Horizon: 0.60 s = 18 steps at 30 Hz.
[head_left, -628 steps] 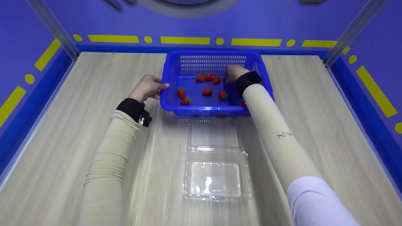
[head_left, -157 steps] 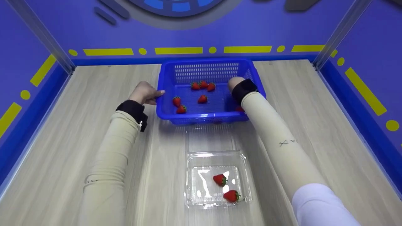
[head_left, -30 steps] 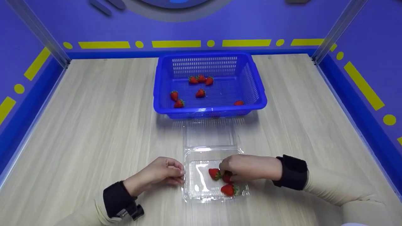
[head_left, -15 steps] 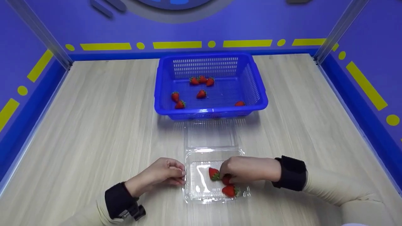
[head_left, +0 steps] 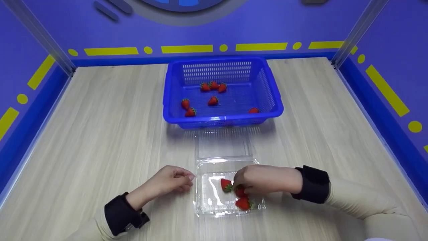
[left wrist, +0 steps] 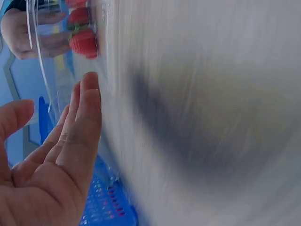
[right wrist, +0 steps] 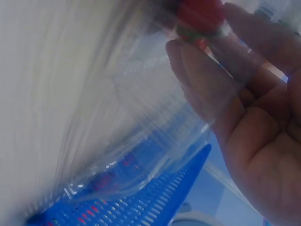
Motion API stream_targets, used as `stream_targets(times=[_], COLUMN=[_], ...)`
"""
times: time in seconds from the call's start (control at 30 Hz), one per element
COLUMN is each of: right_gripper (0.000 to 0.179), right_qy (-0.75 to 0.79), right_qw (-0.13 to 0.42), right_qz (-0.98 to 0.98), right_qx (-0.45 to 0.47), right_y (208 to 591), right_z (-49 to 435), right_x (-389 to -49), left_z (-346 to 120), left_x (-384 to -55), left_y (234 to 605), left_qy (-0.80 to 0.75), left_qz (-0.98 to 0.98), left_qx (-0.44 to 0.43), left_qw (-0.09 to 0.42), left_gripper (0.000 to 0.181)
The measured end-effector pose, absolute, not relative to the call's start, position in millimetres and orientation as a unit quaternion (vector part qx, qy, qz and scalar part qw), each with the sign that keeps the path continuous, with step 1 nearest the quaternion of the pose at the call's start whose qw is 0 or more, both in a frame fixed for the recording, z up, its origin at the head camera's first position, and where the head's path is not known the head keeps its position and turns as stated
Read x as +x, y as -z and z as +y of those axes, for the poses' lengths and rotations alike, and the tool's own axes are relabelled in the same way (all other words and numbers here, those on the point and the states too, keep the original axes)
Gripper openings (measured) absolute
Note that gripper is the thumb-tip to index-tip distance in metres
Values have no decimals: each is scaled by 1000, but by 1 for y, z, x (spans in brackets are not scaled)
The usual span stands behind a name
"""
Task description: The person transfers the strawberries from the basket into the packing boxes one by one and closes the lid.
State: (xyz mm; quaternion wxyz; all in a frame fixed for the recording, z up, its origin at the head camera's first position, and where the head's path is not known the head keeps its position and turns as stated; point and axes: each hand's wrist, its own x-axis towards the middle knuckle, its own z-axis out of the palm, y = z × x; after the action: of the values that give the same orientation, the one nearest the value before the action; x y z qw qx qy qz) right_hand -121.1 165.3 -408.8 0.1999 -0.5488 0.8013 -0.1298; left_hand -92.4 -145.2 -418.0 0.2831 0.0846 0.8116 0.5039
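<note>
A clear plastic clamshell box (head_left: pixel 208 197) lies open in front, its lid (head_left: pixel 223 144) folded back toward the basket. My right hand (head_left: pixel 264 179) reaches over its right side and pinches a strawberry (head_left: pixel 239 191) low in the tray; fingers partly hide it. Two more strawberries lie in the tray: one left of the fingertips (head_left: pixel 226 185), one nearer me (head_left: pixel 243 203). The right wrist view shows thumb and fingers at the red fruit (right wrist: pixel 202 14). My left hand (head_left: pixel 167 182) hovers just left of the box, fingers loosely bent, holding nothing; its palm (left wrist: pixel 42 197) shows in the left wrist view.
A blue plastic basket (head_left: pixel 223 117) with slotted walls stands behind the box, with several strawberries (head_left: pixel 213 100) spread over its floor. The wood-look table (head_left: pixel 117 127) is bounded by blue panels (head_left: pixel 187 33) at the back and both sides.
Over the last second my left hand has drawn slightly left from the box's edge. Since 5.2 s ago both hands came from the basket to the box, bringing a third strawberry into it.
</note>
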Motion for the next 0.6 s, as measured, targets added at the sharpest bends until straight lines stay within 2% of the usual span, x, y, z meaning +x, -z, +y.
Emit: stream_targets(times=[0.23,0.4,0.6], right_gripper=[21,29,27], right_qy=[120,135,158], right_qw=[187,114,58], right_qz=[812,829,846], right_qx=[-540,-531,-506], right_y=[381,339,275], right_z=[167,170,173], right_x=[-132,-153,-191], left_z=[-168,-179,-186], left_x=[-105,-119,-146], left_y=[372,326,275], left_qy=[-437,-431,-415], left_qz=[869,880,897], left_qx=[147,168,134], left_qw=[181,108,70], left_gripper=[36,37,39])
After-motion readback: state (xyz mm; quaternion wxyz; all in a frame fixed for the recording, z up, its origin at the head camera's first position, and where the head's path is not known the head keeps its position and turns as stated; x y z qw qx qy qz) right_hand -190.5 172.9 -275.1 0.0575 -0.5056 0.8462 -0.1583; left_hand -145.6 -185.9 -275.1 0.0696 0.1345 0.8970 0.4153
